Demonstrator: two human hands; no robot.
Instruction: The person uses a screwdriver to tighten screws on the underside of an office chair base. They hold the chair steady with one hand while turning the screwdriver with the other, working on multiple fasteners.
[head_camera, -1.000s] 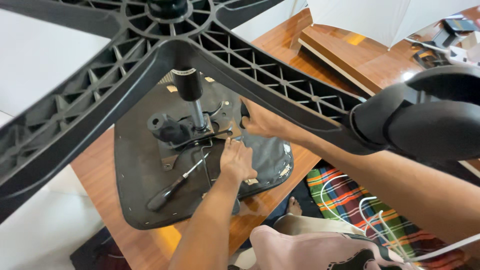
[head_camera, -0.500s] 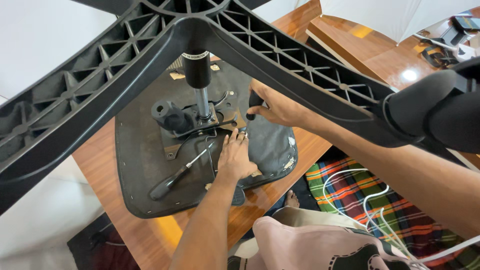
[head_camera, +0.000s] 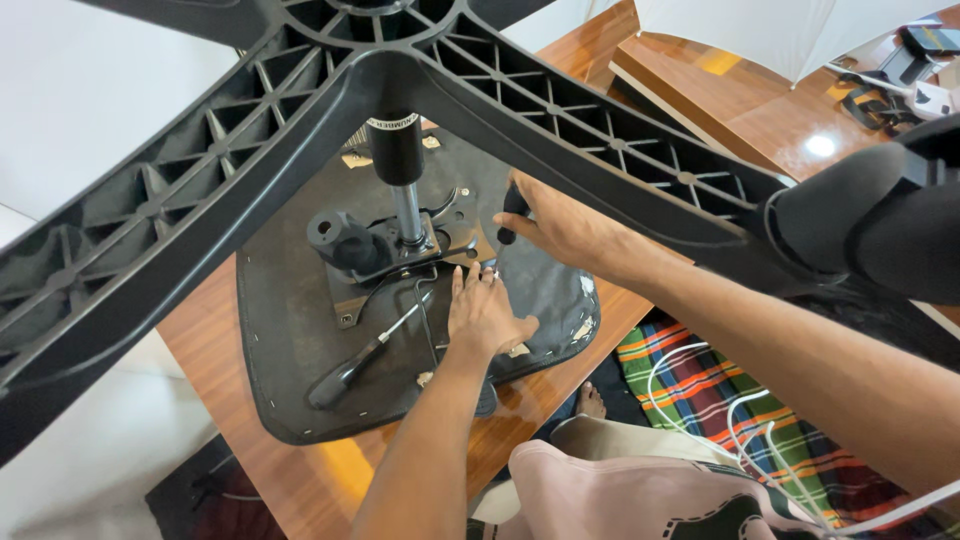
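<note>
An office chair lies upside down, its dark seat underside (head_camera: 300, 330) facing up on a wooden table (head_camera: 215, 380). The metal mechanism plate (head_camera: 385, 250) and gas cylinder (head_camera: 397, 160) rise to the black star base (head_camera: 250, 150), close to the camera. My left hand (head_camera: 485, 315) rests flat on the seat, fingertips at the plate's edge beside a thin bent metal key (head_camera: 428, 305). My right hand (head_camera: 560, 230) reaches under a base leg and grips a black tool handle (head_camera: 512, 212). A black-handled screwdriver (head_camera: 360, 360) lies loose on the seat.
A black caster (head_camera: 880, 220) on a base leg sits at the right, over my right forearm. Wooden boards (head_camera: 740, 90) lie at the back right with dark parts (head_camera: 900, 60) beyond. A striped cloth (head_camera: 720, 400) with a white cable is below the table edge.
My left hand has slid a little up toward the mechanism plate. My right hand stays on the tool handle in nearly the same spot; the view has shifted slightly.
</note>
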